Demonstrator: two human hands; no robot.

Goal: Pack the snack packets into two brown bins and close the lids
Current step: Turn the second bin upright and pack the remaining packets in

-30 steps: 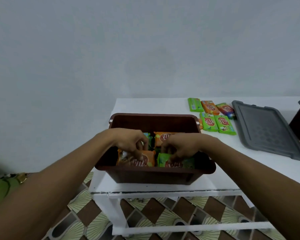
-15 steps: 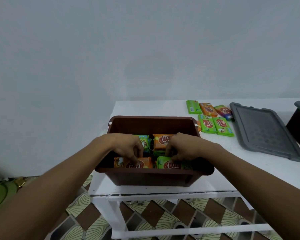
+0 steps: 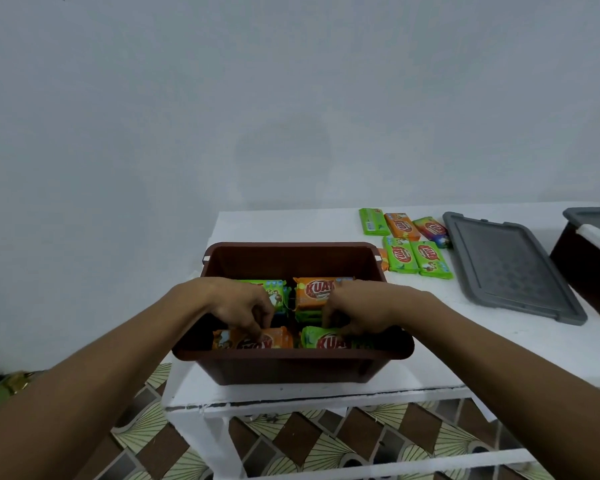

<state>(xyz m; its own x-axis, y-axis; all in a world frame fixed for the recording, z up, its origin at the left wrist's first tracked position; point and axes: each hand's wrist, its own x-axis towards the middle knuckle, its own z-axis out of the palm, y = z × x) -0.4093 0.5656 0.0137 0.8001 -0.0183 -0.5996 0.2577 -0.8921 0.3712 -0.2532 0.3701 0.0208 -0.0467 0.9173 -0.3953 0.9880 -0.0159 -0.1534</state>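
Gripped: orange packet (image 3: 253, 339) by left hand (image 3: 239, 303), green packet (image 3: 321, 339) by right hand (image 3: 357, 310), both at brown bin (image 3: 291, 367) near wall. Step: arranging. Five loose packets (image 3: 409, 240) at two o'clock remain to be fetched; grey lid (image 3: 510, 265) unfitted.

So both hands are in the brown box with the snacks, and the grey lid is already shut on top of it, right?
Not quite. Both hands, left and right, are in the brown box with the snacks, but the head view shows the box open. The grey lid lies flat on the white table, to the right of the box.
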